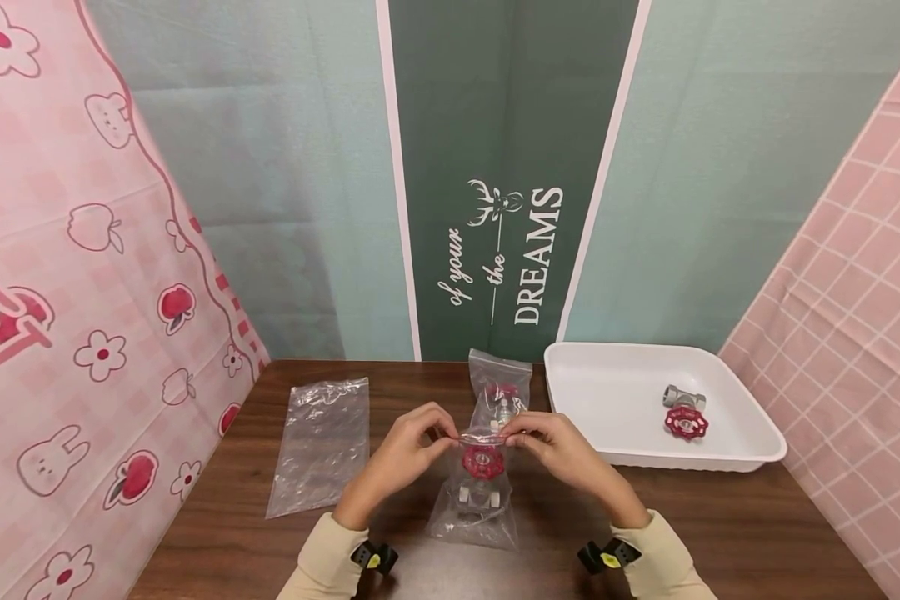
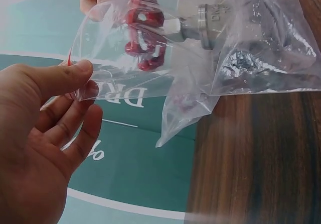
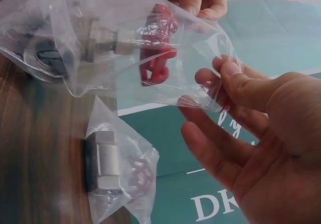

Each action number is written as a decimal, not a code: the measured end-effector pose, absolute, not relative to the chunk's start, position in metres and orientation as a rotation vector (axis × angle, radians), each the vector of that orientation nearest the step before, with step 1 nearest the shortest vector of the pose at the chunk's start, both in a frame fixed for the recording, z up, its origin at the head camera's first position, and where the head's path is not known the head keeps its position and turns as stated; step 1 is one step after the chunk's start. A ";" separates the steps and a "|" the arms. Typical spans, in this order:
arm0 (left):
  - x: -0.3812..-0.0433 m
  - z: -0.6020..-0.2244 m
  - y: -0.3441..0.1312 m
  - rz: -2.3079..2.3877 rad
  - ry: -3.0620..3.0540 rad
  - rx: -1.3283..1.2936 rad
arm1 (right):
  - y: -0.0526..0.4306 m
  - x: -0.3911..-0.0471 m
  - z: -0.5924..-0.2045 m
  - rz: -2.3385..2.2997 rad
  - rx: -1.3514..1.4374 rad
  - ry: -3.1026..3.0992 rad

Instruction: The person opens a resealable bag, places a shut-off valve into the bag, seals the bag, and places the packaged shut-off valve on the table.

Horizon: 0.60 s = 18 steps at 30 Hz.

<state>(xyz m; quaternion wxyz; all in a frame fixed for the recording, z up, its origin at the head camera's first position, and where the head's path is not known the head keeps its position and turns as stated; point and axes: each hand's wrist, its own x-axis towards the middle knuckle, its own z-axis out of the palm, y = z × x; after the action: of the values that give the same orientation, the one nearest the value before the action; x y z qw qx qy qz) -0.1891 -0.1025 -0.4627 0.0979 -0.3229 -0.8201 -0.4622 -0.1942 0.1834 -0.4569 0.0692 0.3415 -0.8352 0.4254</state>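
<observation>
A clear zip bag [image 1: 472, 525] stands on the table with a metal gate valve [image 2: 215, 25] inside; the valve has a red handwheel [image 1: 483, 461]. My left hand [image 1: 412, 446] pinches one top corner of the bag between thumb and fingers. At the opposite corner my right hand [image 1: 558, 450] pinches the rim the same way. The bag's mouth stretches between both hands, with a red line along its edge. Behind it lies a second bagged valve [image 3: 108, 161], its red wheel seen through the plastic.
A flat clear bag [image 1: 321, 450] lies on the brown table [image 1: 210, 533] to the left. At the right, a white tray [image 1: 600, 400] holds one unbagged valve [image 1: 686, 412] with a red wheel. A printed curtain [image 1: 330, 208] hangs behind the table.
</observation>
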 end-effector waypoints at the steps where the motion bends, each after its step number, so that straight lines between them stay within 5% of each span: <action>1: -0.189 -0.462 -0.103 -1.366 -2.421 -0.958 | 0.183 -0.194 -0.456 1.277 1.031 -2.507; 18: -0.186 -0.453 -0.104 -1.361 -2.320 -0.984 | 0.181 -0.190 -0.441 1.282 0.971 -2.459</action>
<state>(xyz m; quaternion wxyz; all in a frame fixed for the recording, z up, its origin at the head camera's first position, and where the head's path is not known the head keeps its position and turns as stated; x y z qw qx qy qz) -0.1858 -0.1037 -0.4529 0.1381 -0.3404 -0.8022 -0.4706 -0.1897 0.1807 -0.4414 0.1017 0.3287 -0.8326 0.4340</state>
